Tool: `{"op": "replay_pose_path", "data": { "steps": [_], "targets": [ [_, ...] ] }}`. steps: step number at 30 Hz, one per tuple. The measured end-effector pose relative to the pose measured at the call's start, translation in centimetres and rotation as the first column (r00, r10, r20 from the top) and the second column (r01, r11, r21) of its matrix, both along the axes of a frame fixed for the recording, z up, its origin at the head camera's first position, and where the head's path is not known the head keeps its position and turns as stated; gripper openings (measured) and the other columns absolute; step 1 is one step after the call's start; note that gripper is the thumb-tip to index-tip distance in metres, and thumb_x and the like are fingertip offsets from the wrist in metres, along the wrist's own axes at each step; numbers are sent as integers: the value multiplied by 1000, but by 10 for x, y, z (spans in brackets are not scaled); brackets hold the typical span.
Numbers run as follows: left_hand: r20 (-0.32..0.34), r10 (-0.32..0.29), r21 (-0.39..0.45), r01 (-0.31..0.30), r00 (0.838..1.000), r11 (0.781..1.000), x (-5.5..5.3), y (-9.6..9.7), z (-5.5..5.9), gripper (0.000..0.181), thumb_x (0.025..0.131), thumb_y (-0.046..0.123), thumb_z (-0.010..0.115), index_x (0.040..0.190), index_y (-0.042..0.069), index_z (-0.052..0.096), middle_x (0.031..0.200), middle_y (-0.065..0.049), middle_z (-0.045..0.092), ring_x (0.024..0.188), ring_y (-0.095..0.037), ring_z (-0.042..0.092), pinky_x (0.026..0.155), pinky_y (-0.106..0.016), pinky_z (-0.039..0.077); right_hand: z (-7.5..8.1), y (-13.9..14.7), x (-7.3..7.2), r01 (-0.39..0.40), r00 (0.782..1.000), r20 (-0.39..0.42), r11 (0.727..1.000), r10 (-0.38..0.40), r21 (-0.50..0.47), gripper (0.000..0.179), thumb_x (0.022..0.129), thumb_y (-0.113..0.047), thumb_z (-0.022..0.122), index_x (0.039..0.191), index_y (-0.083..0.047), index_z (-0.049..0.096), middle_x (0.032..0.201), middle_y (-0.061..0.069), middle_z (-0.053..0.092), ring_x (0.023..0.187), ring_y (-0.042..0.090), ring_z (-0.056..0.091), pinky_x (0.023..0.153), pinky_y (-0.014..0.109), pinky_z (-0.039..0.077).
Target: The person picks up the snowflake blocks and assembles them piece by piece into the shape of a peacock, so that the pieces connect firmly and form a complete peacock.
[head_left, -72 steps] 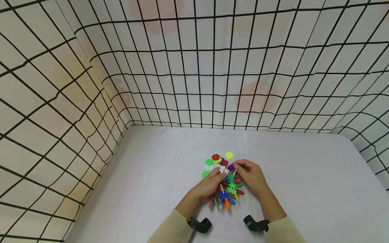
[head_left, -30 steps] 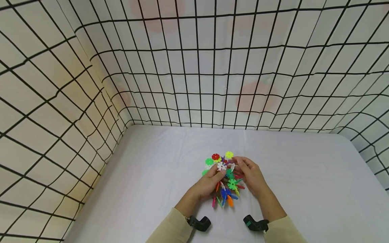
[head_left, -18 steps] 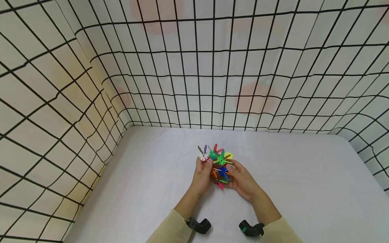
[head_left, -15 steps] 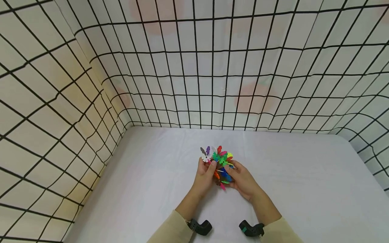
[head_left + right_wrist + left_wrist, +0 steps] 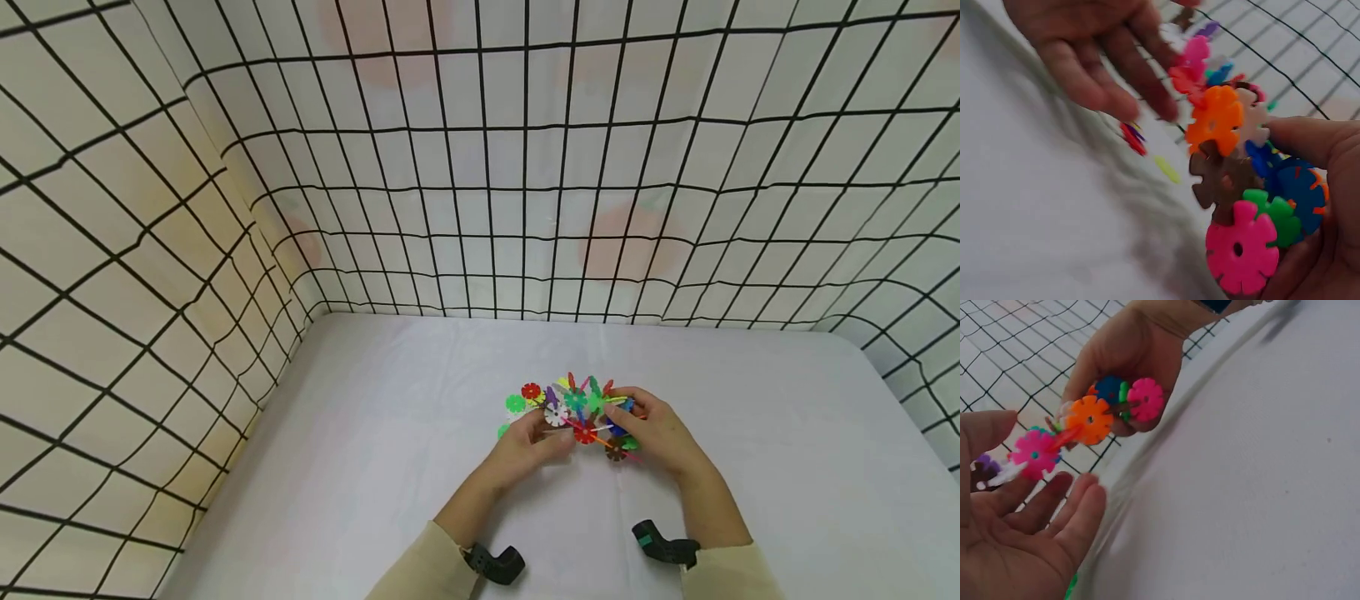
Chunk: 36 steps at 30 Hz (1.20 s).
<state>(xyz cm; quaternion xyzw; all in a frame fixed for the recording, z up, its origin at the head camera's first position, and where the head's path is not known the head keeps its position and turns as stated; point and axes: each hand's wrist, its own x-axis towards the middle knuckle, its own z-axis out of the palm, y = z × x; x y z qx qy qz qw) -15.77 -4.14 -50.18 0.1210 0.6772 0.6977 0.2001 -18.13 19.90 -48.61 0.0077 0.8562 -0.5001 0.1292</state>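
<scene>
A cluster of interlocking snowflake discs (image 5: 585,431) in many colours is gripped at its right end by my right hand (image 5: 662,429). In the right wrist view, its pink disc (image 5: 1241,248), brown disc (image 5: 1225,181) and orange disc (image 5: 1215,119) face the camera, with the thumb behind them. My left hand (image 5: 525,450) lies by the cluster's left end. The left wrist view shows that hand (image 5: 1029,531) palm up with fingers spread and relaxed, below a pink disc (image 5: 1035,454). Whether its fingers touch the cluster I cannot tell.
Loose discs lie on the white table (image 5: 375,433) behind the left hand, among them a red disc (image 5: 531,391) and a green disc (image 5: 515,403). A black net (image 5: 487,208) stands around the back and sides. Each wrist wears a black camera (image 5: 495,564).
Both hands held the cluster close together half a second ago. Now the right hand has moved right with it, and the left hand's fingers have loosened. The cluster has been turned and shifted right.
</scene>
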Motion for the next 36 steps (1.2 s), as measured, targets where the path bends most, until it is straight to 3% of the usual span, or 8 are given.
{"op": "replay_pose_path", "data": {
  "steps": [5, 10, 16, 19, 24, 30, 33, 36],
  "targets": [
    [183, -170, 117, 151, 968, 982, 7, 5, 0, 59, 103, 19, 61, 152, -1, 35, 142, -23, 60, 120, -40, 67, 100, -44, 58, 4, 24, 2, -2, 1000, -5, 996, 2, 91, 54, 100, -44, 64, 141, -11, 54, 128, 21, 55, 113, 34, 52, 85, 36, 47],
    [286, -237, 147, 202, 928, 968, 12, 10, -1, 65, 103, 18, 59, 158, 2, 28, 145, -21, 59, 123, -39, 66, 101, -46, 56, 4, 44, 4, 8, 999, -38, 984, -1, 176, 53, 101, -41, 62, 142, -9, 53, 123, 21, 54, 105, 32, 53, 76, 32, 45],
    [138, -182, -73, 193, 974, 978, 7, -1, 5, 53, 100, 23, 64, 148, 6, 49, 122, -13, 73, 94, -23, 76, 83, -35, 64, 5, 61, 5, 71, 997, -49, 948, -59, 311, 62, 104, -45, 53, 152, -8, 41, 138, 30, 52, 117, 47, 56, 87, 57, 53],
    [-6, -95, -226, 92, 995, 970, -1, -17, 12, 47, 99, 26, 67, 141, 8, 58, 109, -12, 76, 75, -16, 71, 67, -28, 61, 7, 62, 5, 110, 994, -61, 930, -94, 351, 66, 104, -45, 51, 156, -8, 35, 150, 31, 45, 130, 52, 48, 98, 71, 46],
    [-116, 82, -316, -115, 990, 942, -11, -43, 22, 39, 99, 24, 64, 134, 7, 62, 100, -17, 72, 66, -16, 59, 56, -23, 49, 8, 61, 5, 149, 988, -78, 928, -130, 341, 58, 105, -35, 53, 153, -6, 39, 151, 29, 46, 133, 52, 46, 103, 71, 43],
    [-81, 104, -285, -123, 991, 951, -10, -38, 23, 34, 102, 24, 60, 129, 4, 65, 103, -18, 74, 68, -17, 63, 60, -26, 56, -2, 62, 4, 176, 984, -91, 938, -155, 300, 56, 104, -40, 57, 145, -3, 49, 139, 28, 56, 127, 48, 52, 103, 64, 47],
    [35, 25, -246, -15, 999, 969, -2, -23, 22, 32, 102, 25, 62, 122, 1, 67, 101, -16, 76, 74, -20, 73, 69, -32, 63, -4, 62, 3, 148, 989, -63, 951, -136, 272, 60, 103, -46, 56, 146, -5, 49, 137, 28, 57, 126, 47, 53, 101, 63, 48],
    [191, -30, -182, 65, 981, 981, 7, -6, 19, 34, 102, 26, 63, 122, -1, 66, 102, -13, 77, 85, -23, 77, 76, -36, 65, -3, 61, 3, 120, 993, -20, 962, -119, 247, 64, 102, -51, 55, 147, -6, 49, 134, 28, 57, 118, 44, 56, 93, 56, 51]
  ]
}}
